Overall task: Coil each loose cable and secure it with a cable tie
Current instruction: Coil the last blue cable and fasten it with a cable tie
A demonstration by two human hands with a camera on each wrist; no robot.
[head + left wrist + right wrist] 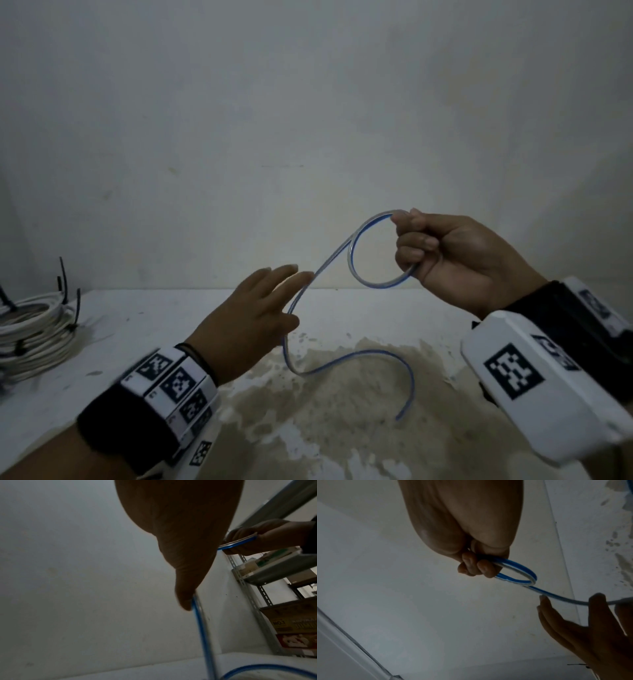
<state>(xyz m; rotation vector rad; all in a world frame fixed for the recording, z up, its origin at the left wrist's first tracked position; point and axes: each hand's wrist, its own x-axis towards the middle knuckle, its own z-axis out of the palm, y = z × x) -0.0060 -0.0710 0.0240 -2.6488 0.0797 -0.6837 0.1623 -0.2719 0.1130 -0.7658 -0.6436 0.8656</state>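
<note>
A blue-striped cable [356,263] makes its first small loop in the air at right, pinched shut in the curled right hand [455,260]. Its tail runs down and leftward past the left hand [253,315], whose straight fingers merely guide it, then curves along the near, stained table [171,318]. Matching each new loop to the first should keep the coil tidy. Tied white coils [37,335] sit far left.

Stained white table [342,428] — tied white cable coils [37,329], blue-striped cable [359,358].
</note>
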